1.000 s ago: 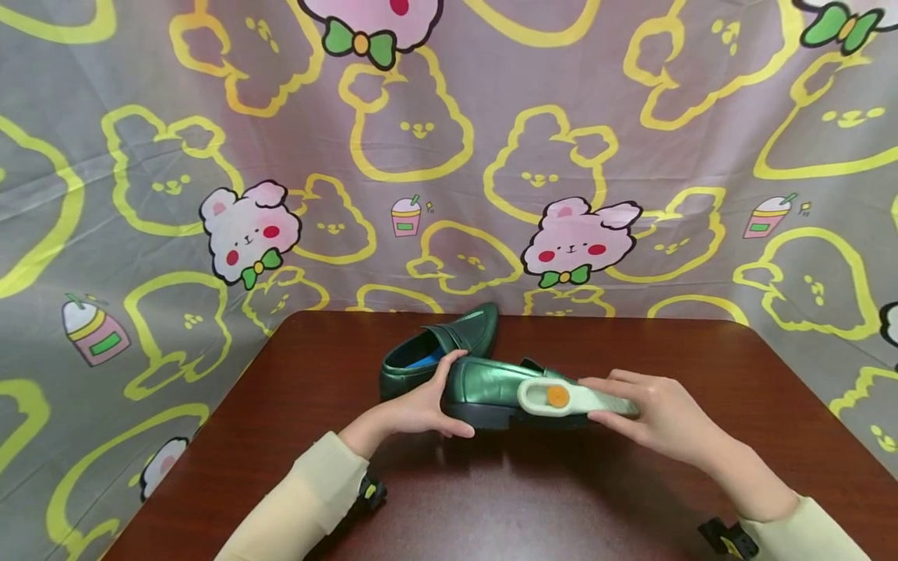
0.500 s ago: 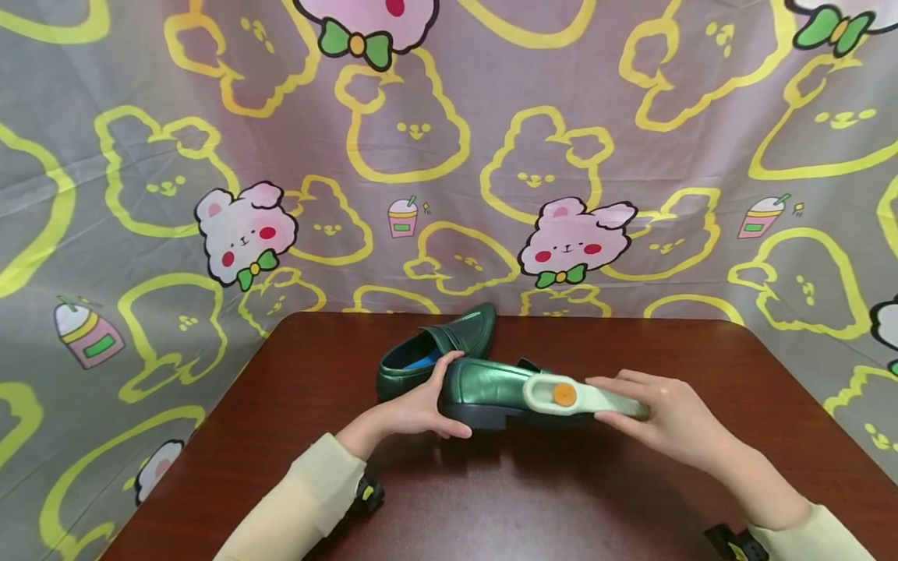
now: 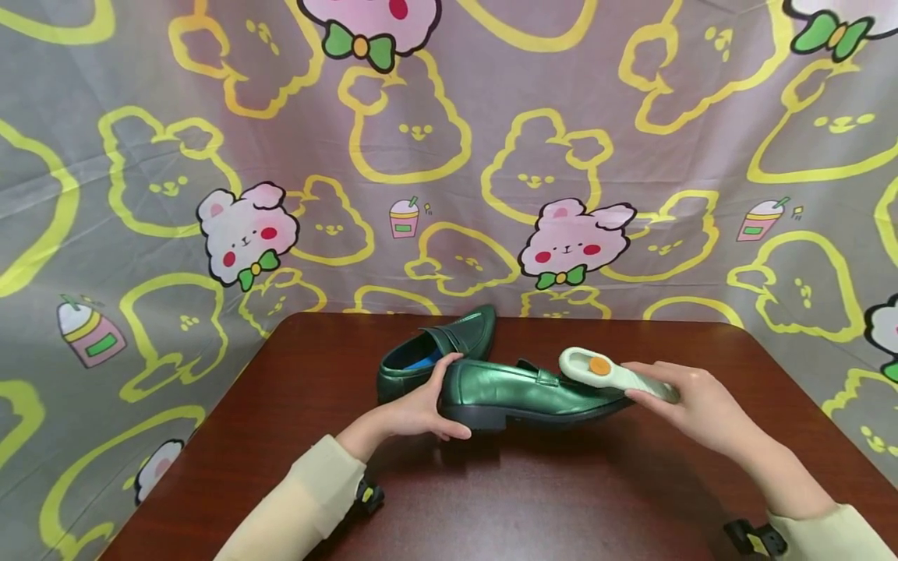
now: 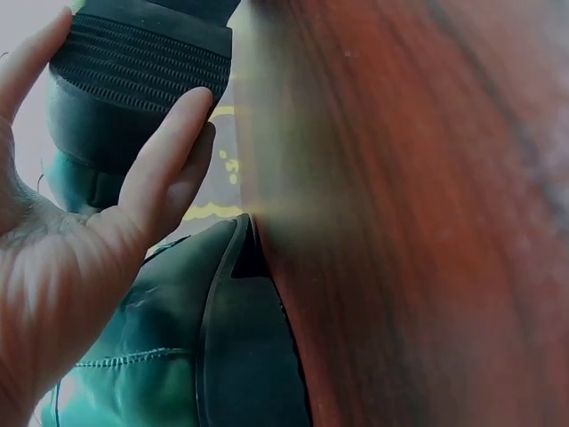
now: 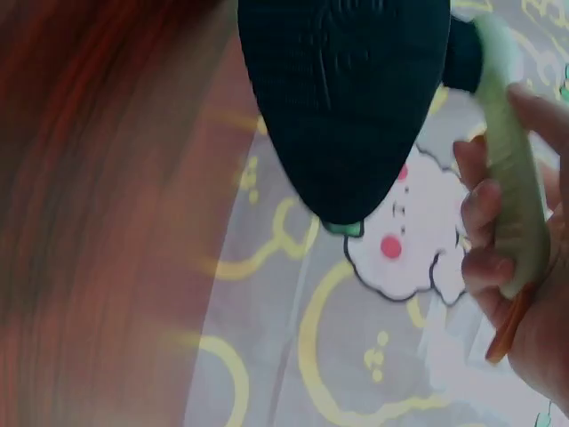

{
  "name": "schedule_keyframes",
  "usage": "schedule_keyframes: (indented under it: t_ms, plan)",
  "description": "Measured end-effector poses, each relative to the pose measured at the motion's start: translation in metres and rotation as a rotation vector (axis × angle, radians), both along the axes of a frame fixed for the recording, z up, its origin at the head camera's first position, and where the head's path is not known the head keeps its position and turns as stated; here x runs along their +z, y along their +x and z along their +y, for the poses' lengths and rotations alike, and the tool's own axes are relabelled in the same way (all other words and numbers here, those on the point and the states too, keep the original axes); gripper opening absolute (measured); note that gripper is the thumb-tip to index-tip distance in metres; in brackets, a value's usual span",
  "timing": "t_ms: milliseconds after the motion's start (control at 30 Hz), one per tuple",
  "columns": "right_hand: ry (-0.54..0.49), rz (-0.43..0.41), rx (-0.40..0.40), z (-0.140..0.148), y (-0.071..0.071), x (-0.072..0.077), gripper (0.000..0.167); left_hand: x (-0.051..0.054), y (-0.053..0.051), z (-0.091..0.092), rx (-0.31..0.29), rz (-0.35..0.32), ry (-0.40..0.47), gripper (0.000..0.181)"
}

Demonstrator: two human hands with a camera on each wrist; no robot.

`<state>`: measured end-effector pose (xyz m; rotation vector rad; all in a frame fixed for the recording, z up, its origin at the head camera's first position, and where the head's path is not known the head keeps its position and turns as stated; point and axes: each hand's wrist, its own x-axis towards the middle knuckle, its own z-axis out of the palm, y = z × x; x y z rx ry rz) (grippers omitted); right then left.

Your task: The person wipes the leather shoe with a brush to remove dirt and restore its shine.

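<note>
A shiny green loafer is held a little off the table, its dark sole showing in the right wrist view. My left hand grips it round the heel, thumb and fingers on opposite sides. In my right hand is a pale green brush with an orange button; the fingers wrap its handle. The brush's dark head is at the upper near the toe, mostly hidden in the head view. A second green loafer with a blue insole stands behind my left hand.
Beneath everything is a dark reddish-brown wooden table. A grey curtain printed with cartoon rabbits and drinks hangs right behind the table's far edge and along both sides.
My right hand has moved the brush up and to the right, from the loafer's near side to over its toe. The left hand and both loafers stay about where they were.
</note>
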<state>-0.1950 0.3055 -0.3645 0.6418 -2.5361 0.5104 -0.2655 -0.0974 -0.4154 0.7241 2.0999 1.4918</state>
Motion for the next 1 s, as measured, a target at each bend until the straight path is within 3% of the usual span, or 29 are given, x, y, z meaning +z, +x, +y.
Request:
schedule_keyframes:
  t_ms: [133, 267, 400, 500, 633, 867, 1000]
  plan:
    - [-0.015, 0.014, -0.039, 0.006, 0.000, 0.003, 0.034, 0.001, 0.001, -0.001, -0.002, 0.032, -0.013, 0.112]
    - [-0.083, 0.003, 0.049, -0.003, 0.008, 0.004, 0.038, 0.002, 0.002, -0.001, -0.002, 0.057, -0.014, 0.111]
    - [-0.057, -0.019, 0.106, -0.016, 0.019, 0.002, 0.040, 0.003, 0.002, -0.001, -0.008, 0.069, -0.017, 0.113]
    - [-0.029, -0.031, 0.089, -0.017, 0.022, -0.001, 0.039, 0.002, 0.002, -0.001, -0.010, 0.074, -0.017, 0.113]
    - [-0.061, -0.026, 0.079, -0.003, 0.016, -0.008, 0.039, 0.002, 0.001, -0.001, -0.007, 0.072, -0.015, 0.112]
    - [-0.090, 0.039, -0.037, 0.020, 0.010, -0.010, 0.034, 0.002, 0.002, -0.001, -0.008, 0.117, -0.055, 0.110]
    - [-0.100, 0.050, 0.010, 0.013, 0.018, -0.007, 0.039, 0.003, 0.002, -0.001, -0.007, 0.127, -0.065, 0.111]
